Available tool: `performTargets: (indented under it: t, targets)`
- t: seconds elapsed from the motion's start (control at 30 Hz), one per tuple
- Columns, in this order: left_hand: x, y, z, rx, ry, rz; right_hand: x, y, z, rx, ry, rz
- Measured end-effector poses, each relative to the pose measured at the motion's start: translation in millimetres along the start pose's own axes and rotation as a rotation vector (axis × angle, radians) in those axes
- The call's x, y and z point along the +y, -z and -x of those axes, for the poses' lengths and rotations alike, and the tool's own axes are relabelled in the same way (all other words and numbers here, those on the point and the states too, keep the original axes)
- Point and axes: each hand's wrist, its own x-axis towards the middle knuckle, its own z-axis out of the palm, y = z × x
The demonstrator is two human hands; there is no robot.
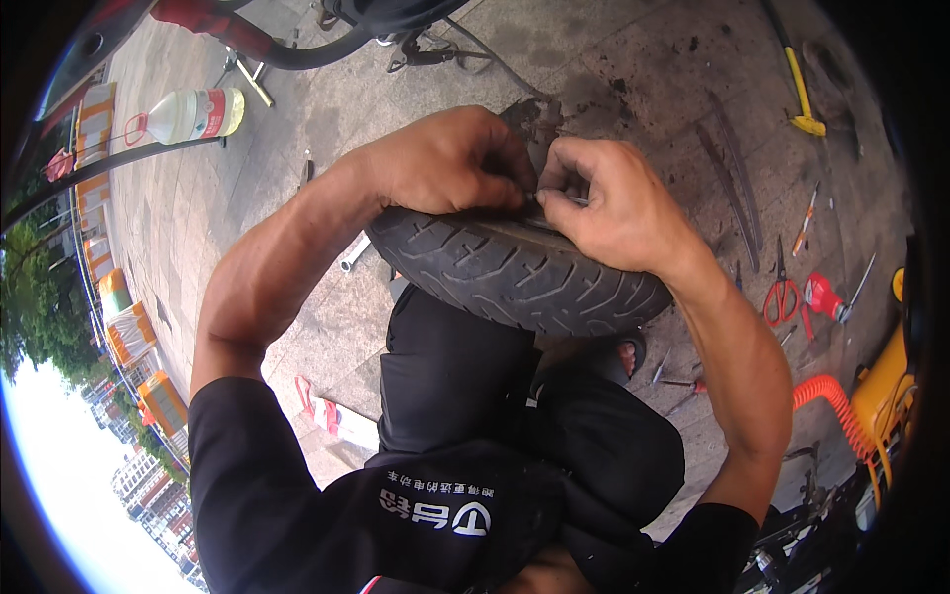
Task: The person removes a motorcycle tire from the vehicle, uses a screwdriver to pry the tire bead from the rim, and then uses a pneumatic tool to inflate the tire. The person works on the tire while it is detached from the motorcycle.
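Left hand (445, 163) was curled over the top of the black tyre (515, 272), fingers closed & pinching its rim edge. Right hand (609, 203) sat just beside it, thumb & forefinger shut on a thin metal pin-like bit, can't tell what exactly. Tyre rested on my lap, tread facing me. Best way, I reckon: steady w/ the left, work the right slowly, no slipping. Red scissors (782, 297) lay on the pavement nearby.

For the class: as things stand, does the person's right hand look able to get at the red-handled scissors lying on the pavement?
Probably yes, once freed: the right hand is gripping the black rubber tyre, but the red-handled scissors lie on open grey pavement on that side, nothing between.
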Motion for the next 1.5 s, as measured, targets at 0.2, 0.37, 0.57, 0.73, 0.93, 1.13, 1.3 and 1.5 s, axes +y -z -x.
performTargets:
  t: [0.2, 0.37, 0.57, 0.73, 0.93, 1.13, 1.3, 1.5]
  targets:
    - [-2.8, -0.2, -2.0, -0.003, -0.013, -0.038, 3.1, -0.7, -1.0, -0.01, -0.038, -0.051]
    - [3.5, 1.4, 6.2, 0.115, -0.041, -0.073, 4.7, 2.7, -3.8, -0.034, -0.027, -0.023]
    - [6.0, -10.9, 61.6, 0.265, -0.432, -0.501, 7.7, 11.6, -1.6, -0.054, -0.089, -0.057]
    - [-10.8, -19.1, 56.8, 0.341, -0.563, -0.622, 14.3, 24.2, -0.8, -0.125, -0.101, -0.086]
    - [-6.5, 15.6, 27.4, 0.292, -0.476, -0.523, 36.5, 54.4, -25.1, -0.14, -0.078, -0.048]
    - [24.2, 32.8, -10.3, 0.207, -0.34, -0.204, 61.9, 96.4, -64.6, -0.069, -0.31, -0.135]
    - [53.3, 30.3, -15.8, 0.214, -0.301, -0.157, 78.9, 108.4, -72.8, 0.019, -0.231, -0.148]
    - [67.3, 18.8, -18.8, 0.433, -0.457, -0.933, 90.2, 116.2, -75.5, 0.057, -0.203, -0.184]
